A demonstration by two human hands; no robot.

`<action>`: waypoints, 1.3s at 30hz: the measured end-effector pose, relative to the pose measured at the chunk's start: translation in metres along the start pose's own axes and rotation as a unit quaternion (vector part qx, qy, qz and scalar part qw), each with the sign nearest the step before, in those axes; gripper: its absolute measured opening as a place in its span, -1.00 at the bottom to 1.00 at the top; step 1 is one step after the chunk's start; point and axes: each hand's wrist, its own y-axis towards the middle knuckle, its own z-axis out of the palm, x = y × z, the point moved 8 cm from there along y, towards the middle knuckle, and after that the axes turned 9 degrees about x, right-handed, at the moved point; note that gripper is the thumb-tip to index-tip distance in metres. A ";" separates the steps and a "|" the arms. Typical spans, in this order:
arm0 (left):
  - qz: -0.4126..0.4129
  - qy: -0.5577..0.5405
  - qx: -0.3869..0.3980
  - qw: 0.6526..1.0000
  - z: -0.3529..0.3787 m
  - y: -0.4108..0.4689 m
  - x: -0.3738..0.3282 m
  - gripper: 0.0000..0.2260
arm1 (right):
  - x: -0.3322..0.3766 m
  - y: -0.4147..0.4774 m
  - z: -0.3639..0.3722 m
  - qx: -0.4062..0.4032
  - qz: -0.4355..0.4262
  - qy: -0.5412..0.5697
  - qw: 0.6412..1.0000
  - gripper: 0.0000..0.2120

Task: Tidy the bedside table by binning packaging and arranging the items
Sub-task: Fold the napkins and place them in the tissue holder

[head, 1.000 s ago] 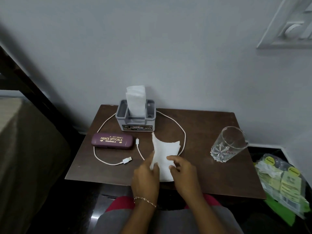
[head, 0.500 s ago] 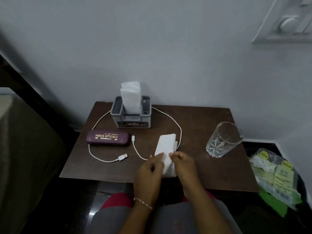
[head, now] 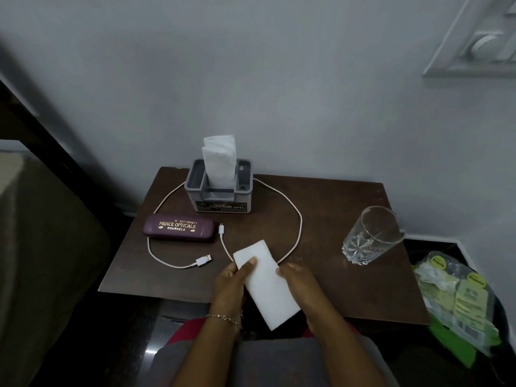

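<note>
A folded white tissue [head: 265,283] lies in both my hands over the front edge of the brown bedside table [head: 335,275]. My left hand [head: 233,286] pinches its left side with the thumb on top. My right hand [head: 300,283] holds its right edge. Further back stands a grey holder box [head: 220,196] with folded white tissues [head: 219,160] upright in it. A maroon spectacle case [head: 178,228] lies at the left. A white USB cable [head: 296,219] loops around the box. An empty clear glass [head: 371,236] stands at the right.
A bin with clear and green packaging [head: 458,300] sits on the floor right of the table. A bed [head: 42,261] with a dark frame is at the left. The wall is right behind the table. My lap is below the table's front edge.
The tissue went from a loose, half-open sheet to a neat narrow rectangle. Both hands have drawn it back toward the table's front edge.
</note>
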 end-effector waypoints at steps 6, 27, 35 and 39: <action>0.031 -0.008 -0.015 0.999 -0.007 0.001 -0.004 -0.87 | 0.002 -0.001 0.003 -0.021 -0.017 -0.034 0.999 -0.74; 0.331 0.242 0.118 0.904 0.005 0.004 -0.240 -0.79 | 0.184 0.040 0.056 -0.026 -0.223 -0.301 0.927 -0.58; 0.376 0.271 0.048 0.885 0.001 0.060 -0.280 -0.77 | 0.215 0.093 0.065 -0.127 -0.245 -0.459 0.845 -0.63; 0.372 0.276 0.037 0.886 0.007 0.077 -0.272 -0.87 | 0.203 0.097 0.063 -0.151 -0.281 -0.501 0.805 -0.69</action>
